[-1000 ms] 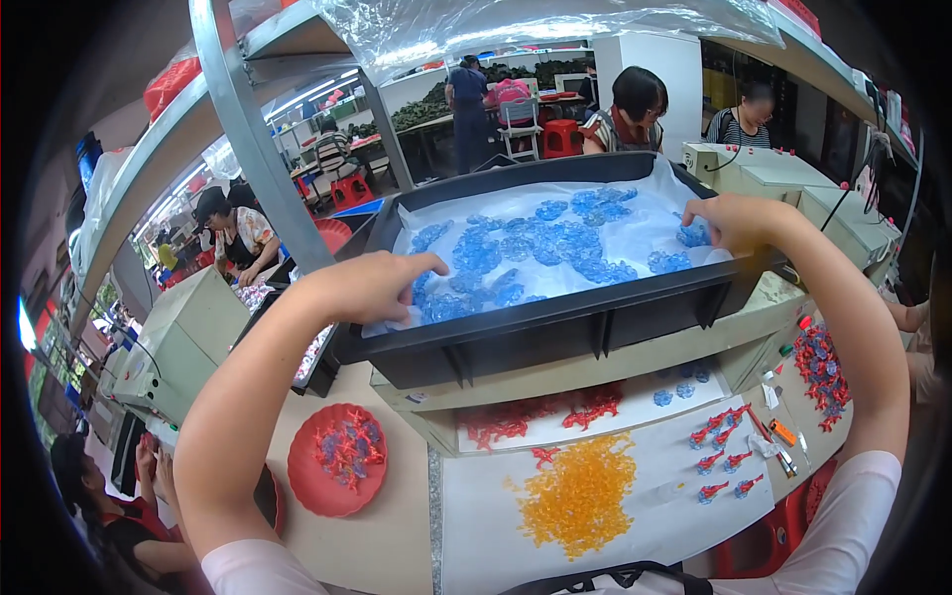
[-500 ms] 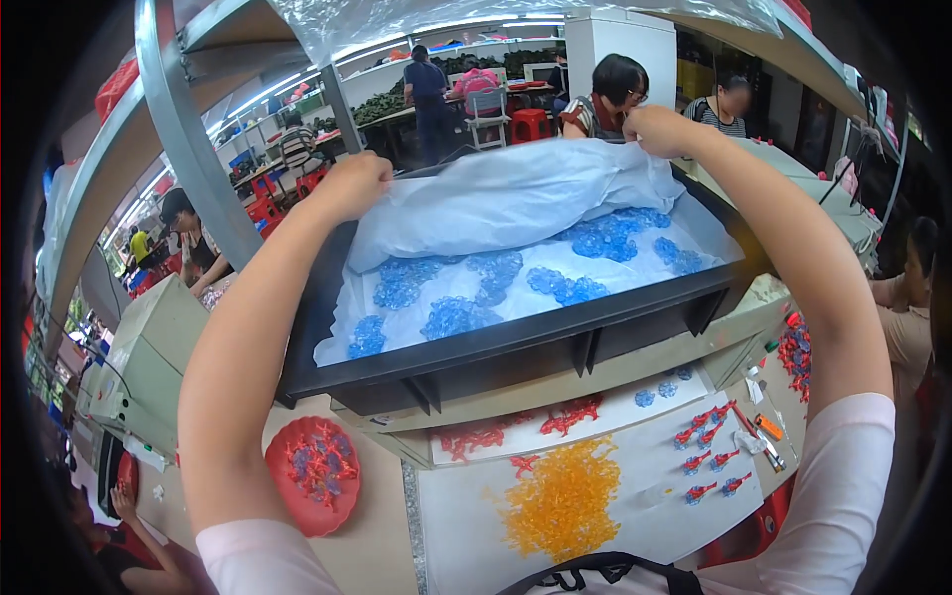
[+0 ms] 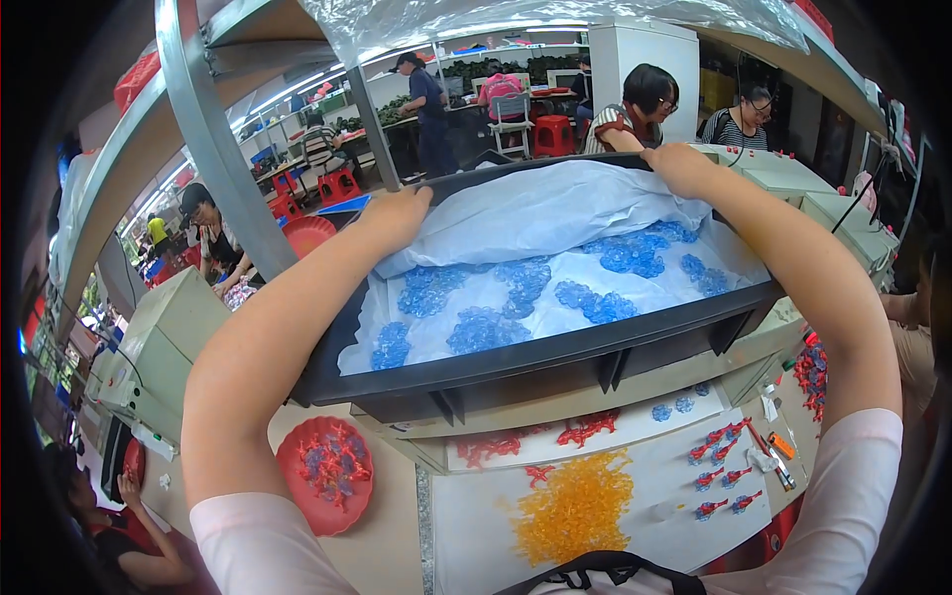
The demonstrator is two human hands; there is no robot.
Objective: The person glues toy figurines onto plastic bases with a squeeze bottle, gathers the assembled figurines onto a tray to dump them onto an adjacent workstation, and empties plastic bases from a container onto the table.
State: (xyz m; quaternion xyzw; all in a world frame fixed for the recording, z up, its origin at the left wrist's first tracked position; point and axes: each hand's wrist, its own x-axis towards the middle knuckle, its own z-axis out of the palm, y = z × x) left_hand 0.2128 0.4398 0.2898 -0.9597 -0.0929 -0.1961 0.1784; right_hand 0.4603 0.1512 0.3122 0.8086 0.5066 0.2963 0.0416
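Note:
A black tray [image 3: 555, 349] rests on a raised ledge before me, lined with a white sheet [image 3: 369, 349]. Clusters of translucent blue, flower-like plastic pieces [image 3: 488, 330] lie on the lining. Across the far part, a loose fold of white sheet [image 3: 555, 203] covers what is beneath. My left hand [image 3: 397, 216] is closed at the tray's far left rim, its fingertips partly hidden. At the far rim, toward the right, my right hand [image 3: 679, 169] is closed too. Whether either hand also pinches the sheet, I cannot tell.
Below the tray, a white work surface [image 3: 466, 535] bears a heap of orange pieces [image 3: 573, 508] and rows of red-and-blue assemblies [image 3: 709, 481]. A red plate [image 3: 325, 476] of mixed pieces stands left. A metal post [image 3: 213, 149] rises beside my left arm; a co-worker [image 3: 645, 104] sits beyond the tray.
The raised far edge of the sheet has come down, showing more of the tray's far rim. Both hands have dropped from holding up the sheet to the rim. The whole view has shifted slightly.

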